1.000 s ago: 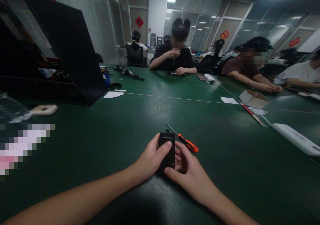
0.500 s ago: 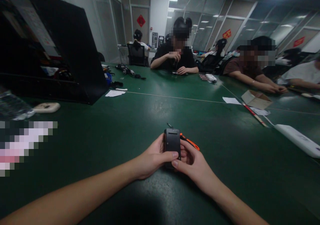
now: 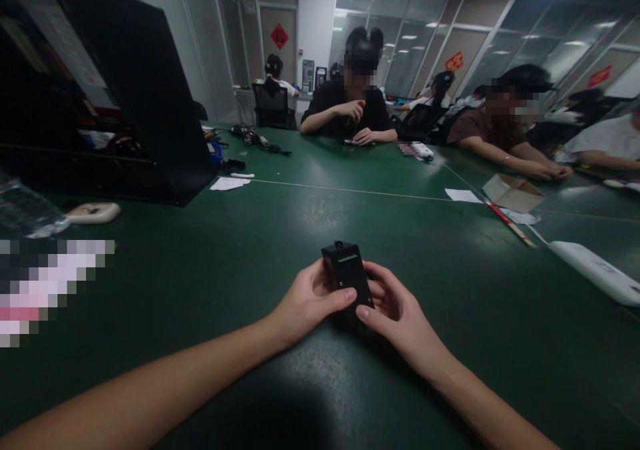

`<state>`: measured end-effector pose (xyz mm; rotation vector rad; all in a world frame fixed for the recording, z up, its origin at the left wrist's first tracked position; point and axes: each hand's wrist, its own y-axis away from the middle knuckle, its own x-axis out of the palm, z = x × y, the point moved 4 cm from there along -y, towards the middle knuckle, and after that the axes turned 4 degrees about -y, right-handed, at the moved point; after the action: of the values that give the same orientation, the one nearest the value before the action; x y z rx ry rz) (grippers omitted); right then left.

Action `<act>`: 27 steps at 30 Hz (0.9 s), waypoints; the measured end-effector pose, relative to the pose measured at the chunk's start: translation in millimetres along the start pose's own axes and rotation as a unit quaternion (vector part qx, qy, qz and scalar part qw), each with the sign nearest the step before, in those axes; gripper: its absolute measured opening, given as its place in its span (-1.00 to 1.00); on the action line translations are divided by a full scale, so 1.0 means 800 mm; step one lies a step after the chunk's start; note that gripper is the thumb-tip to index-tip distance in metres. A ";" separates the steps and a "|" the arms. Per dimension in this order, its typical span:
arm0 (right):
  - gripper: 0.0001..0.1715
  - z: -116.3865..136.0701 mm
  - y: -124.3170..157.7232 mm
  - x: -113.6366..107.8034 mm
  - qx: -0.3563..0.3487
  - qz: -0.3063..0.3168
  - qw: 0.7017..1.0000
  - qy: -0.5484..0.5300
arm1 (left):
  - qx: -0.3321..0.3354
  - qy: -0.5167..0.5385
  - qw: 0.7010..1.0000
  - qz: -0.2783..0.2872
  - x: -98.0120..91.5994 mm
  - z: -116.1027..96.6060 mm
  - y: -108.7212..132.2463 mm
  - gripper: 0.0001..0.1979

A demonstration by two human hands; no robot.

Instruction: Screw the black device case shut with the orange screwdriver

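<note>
A small black box-shaped device (image 3: 353, 273) is held upright over the table in front of me. A pale slot runs across its upper face, small screws show on that face, and a little loop stands on top. My left hand (image 3: 313, 300) grips it from the left, thumb across the front. From the right, my right hand (image 3: 395, 307) curls against it, with thumb near the lower edge and fingers partly hidden behind. A trace of orange shows beside the right fingers; most of that object is hidden.
A large black open case (image 3: 170, 123) stands at the left, near a whitish oval object (image 3: 94, 213). On the right are a cardboard box (image 3: 513, 193), a red stick (image 3: 510, 223) and a white power strip (image 3: 597, 273). Co-workers sit across the green table (image 3: 225, 250).
The device has tilted and turned in my hands, so its top end and loop now show. The orange tool at my right fingers has gone almost out of sight behind them.
</note>
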<state>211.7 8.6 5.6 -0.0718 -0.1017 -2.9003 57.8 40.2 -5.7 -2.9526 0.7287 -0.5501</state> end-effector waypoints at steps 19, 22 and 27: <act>-0.41 0.002 0.000 0.001 -0.042 -0.022 0.998 -0.041 | -0.024 0.008 0.999 0.046 0.007 0.001 -0.001 -0.45; -0.40 0.003 0.002 0.008 -0.031 -0.028 0.997 -0.060 | -0.046 -0.030 0.992 0.114 0.015 0.005 0.003 -0.48; -0.46 -0.001 0.002 0.013 -0.035 -0.031 0.998 -0.048 | -0.057 -0.041 0.995 0.073 0.012 0.007 0.005 -0.54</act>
<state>202.1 4.8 5.7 -0.2230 -0.0184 -2.9615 65.5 32.0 -8.6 -2.9705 0.9882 -0.3864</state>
